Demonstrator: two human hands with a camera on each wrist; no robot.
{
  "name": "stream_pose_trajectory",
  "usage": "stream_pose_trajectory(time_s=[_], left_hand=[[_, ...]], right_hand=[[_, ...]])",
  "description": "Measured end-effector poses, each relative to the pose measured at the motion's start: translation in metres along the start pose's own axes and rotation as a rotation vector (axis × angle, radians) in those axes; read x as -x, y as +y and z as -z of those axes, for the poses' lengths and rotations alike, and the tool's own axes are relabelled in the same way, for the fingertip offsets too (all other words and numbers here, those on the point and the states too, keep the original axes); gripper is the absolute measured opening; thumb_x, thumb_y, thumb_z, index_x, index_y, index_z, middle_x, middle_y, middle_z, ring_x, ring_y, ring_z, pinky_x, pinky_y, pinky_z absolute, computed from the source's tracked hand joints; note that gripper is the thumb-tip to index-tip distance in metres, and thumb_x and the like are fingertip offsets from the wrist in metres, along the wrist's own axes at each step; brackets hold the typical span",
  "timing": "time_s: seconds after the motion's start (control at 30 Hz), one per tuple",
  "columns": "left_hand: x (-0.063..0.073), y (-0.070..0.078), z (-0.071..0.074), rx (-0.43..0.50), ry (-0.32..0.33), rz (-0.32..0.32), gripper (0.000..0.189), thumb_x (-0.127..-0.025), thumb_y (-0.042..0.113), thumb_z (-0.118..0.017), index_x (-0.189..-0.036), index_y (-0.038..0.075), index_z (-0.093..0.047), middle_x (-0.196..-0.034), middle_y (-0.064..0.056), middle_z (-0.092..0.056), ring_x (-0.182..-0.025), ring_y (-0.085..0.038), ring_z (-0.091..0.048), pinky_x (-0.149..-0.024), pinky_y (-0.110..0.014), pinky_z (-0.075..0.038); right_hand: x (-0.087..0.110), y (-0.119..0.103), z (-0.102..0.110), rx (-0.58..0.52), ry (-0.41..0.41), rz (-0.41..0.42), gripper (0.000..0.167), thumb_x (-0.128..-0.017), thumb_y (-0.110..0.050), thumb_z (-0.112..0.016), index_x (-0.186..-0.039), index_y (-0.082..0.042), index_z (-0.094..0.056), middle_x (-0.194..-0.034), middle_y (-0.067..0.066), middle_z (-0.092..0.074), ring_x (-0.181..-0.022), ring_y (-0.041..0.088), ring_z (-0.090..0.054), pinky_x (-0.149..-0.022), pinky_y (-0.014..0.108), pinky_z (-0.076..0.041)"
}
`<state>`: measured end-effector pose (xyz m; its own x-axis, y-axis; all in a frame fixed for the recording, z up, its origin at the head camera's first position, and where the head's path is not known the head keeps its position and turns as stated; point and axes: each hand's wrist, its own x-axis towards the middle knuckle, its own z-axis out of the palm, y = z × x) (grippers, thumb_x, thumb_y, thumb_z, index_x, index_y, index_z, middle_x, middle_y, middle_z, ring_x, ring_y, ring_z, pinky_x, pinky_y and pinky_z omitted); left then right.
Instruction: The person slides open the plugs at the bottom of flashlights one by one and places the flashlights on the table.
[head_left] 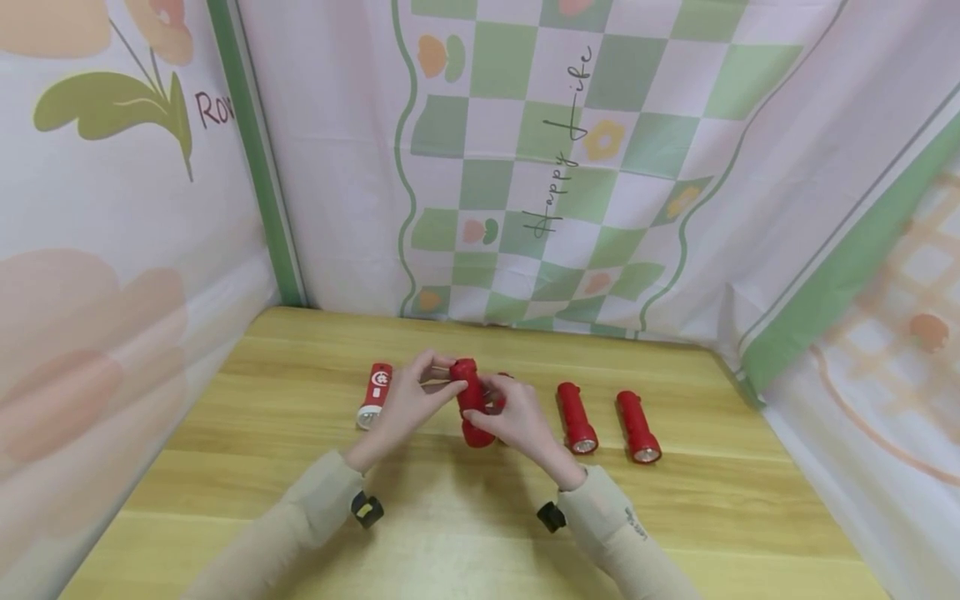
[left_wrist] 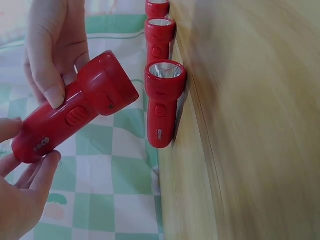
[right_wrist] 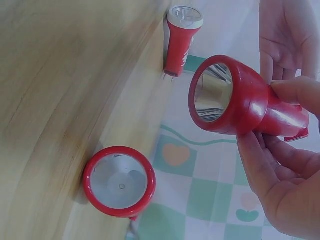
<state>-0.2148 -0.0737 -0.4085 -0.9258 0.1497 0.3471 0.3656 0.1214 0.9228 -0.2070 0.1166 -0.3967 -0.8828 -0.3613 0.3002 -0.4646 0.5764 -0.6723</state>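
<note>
Both hands hold a red flashlight (head_left: 470, 398) above the wooden table, its lens end tilted down toward the person. My left hand (head_left: 416, 400) pinches the tail end between thumb and fingers. Around the middle of the body, just behind the wide head, the right hand (head_left: 521, 417) grips it with thumb and fingers. A raised red switch shows on the held flashlight (left_wrist: 75, 107) in the left wrist view. The right wrist view shows its shiny reflector. Another red flashlight (right_wrist: 120, 182) lies on the table behind it, mostly hidden by the right hand in the head view.
A red flashlight with a white head (head_left: 377, 392) lies left of the hands. To the right lie two more red flashlights, a nearer one (head_left: 577, 417) and an outer one (head_left: 638, 427). Printed fabric (head_left: 525, 167) hangs along the back edge of the table (head_left: 465, 533) and on both sides.
</note>
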Motion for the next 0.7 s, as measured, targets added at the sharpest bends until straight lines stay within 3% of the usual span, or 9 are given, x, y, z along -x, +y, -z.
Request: stream_pose_trajectory(time_s=[0.27,0.5,0.7], left_hand=[[0.0012,0.0013,-0.0017,-0.006,0.018,0.019,0.025,-0.085,0.014,-0.078,-0.101,0.007,-0.061,-0.122,-0.011,-0.071,-0.109,-0.030,-0.070,-0.085,-0.029,-0.061],[0.0029,0.0051,-0.0026,-0.014,0.018,0.002,0.026,-0.084,0.011,-0.078,-0.105,0.006,-0.063,-0.121,-0.013,-0.071,-0.108,-0.032,-0.070,-0.086,-0.034,-0.061],[0.0034,0.0080,-0.0032,-0.009,0.024,0.011,0.028,-0.084,0.012,-0.079,-0.105,0.004,-0.063,-0.122,-0.013,-0.070,-0.109,-0.030,-0.070,-0.085,-0.033,-0.061]], right_hand=[[0.0025,-0.0013,0.0007,0.016,-0.014,-0.008,0.043,-0.081,-0.013,-0.080,-0.120,-0.001,-0.066,-0.107,0.013,-0.075,-0.086,0.025,-0.073,-0.076,0.042,-0.063],[0.0041,-0.0021,0.0011,0.042,-0.001,-0.001,0.042,-0.080,-0.013,-0.080,-0.118,-0.002,-0.067,-0.106,0.012,-0.075,-0.087,0.021,-0.073,-0.074,0.029,-0.063],[0.0046,-0.0015,0.0009,0.040,0.009,0.008,0.043,-0.080,-0.013,-0.081,-0.119,-0.002,-0.066,-0.104,0.011,-0.075,-0.086,0.021,-0.073,-0.074,0.033,-0.063]])
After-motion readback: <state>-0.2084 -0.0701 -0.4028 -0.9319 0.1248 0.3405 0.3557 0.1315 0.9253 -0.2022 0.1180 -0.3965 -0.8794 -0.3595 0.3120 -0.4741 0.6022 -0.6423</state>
